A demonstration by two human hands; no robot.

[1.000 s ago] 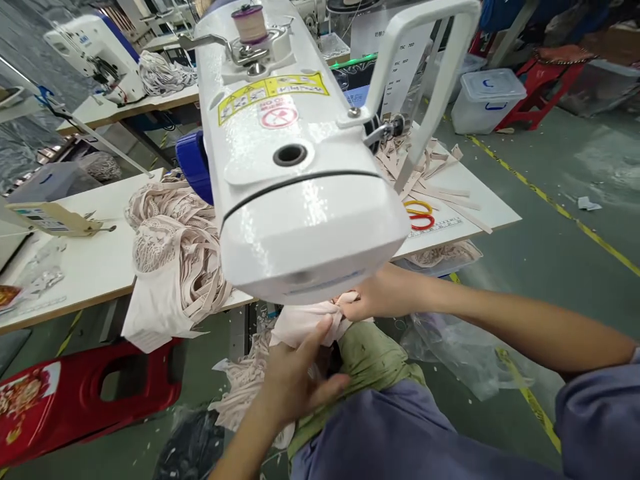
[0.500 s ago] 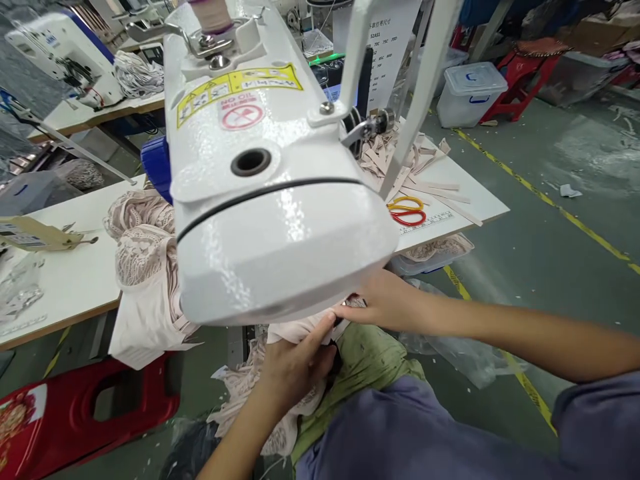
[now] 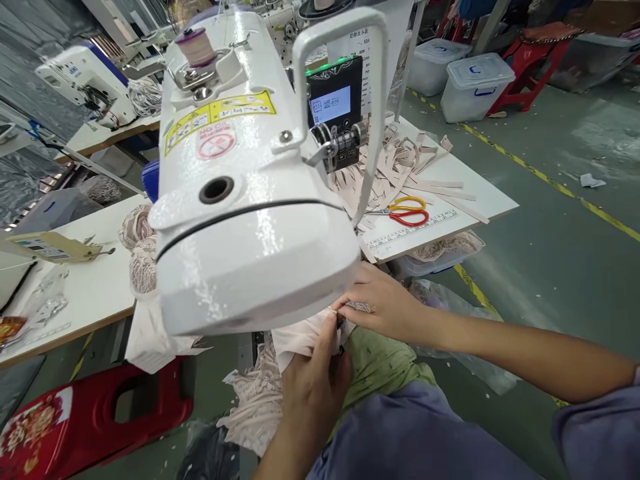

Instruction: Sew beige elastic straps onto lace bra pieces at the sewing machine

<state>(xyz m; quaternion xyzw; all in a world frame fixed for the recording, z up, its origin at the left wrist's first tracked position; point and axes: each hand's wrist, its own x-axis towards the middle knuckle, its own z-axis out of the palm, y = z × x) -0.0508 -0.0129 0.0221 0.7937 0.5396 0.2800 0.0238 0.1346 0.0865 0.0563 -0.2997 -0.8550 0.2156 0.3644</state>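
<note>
A white sewing machine (image 3: pixel 255 260) fills the middle of the view, and its head hides the needle area. Just below its front edge, my left hand (image 3: pixel 315 380) pinches a pale pink fabric piece (image 3: pixel 295 340), thumb on top. My right hand (image 3: pixel 380 300) comes in from the right with its fingertips closed on the same fabric, close to the left thumb. Part of the fabric lies hidden under the machine head. More pale lace pieces (image 3: pixel 257 400) hang in a bunch beneath my left hand. A green cloth (image 3: pixel 385 360) covers my lap.
Red-and-yellow-handled scissors (image 3: pixel 410 217) lie on the white table (image 3: pixel 493 200) beside a heap of beige strips (image 3: pixel 395 167). At left, lace pieces (image 3: pixel 144 263) hang over the table edge above a red stool (image 3: pixel 100 420). A lit control panel (image 3: pixel 333 103) stands behind the machine.
The view has shifted, bringing the control panel and scissors blades into sight. Both hands stay on the fabric, with the fingertips still close together.
</note>
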